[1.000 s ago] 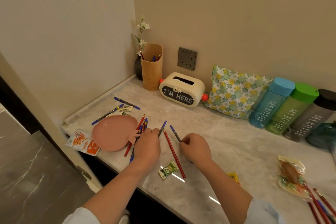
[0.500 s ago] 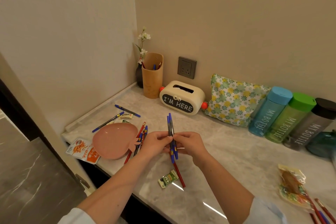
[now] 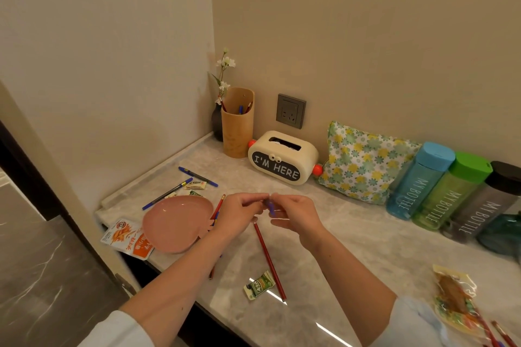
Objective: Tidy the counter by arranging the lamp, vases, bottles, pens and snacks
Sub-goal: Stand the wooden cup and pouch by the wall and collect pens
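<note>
My left hand (image 3: 239,213) and my right hand (image 3: 296,215) meet above the counter's middle, both pinching a small bundle of blue pens (image 3: 270,207) seen end-on and blurred. A red pencil (image 3: 269,259) lies on the marble below them. More pens (image 3: 169,193) lie at the left, and others poke out beside the pink dish (image 3: 176,222). The wooden pen holder (image 3: 237,124) with a few pens stands in the corner, in front of a dark vase (image 3: 217,121) with white flowers. Three bottles (image 3: 417,180) stand at the right. A green snack packet (image 3: 259,284) lies near the front edge.
A cream "I'M HERE" box (image 3: 283,158) and a floral pouch (image 3: 363,163) sit against the back wall under a socket (image 3: 291,111). An orange snack packet (image 3: 129,238) lies at the left edge, a clear one (image 3: 454,298) at the right. A teal glass object (image 3: 501,231) stands by the bottles.
My hands picked blue pens off the counter, brought them together upright, and now hold the bundle tipped towards me. The view has dropped slightly.
</note>
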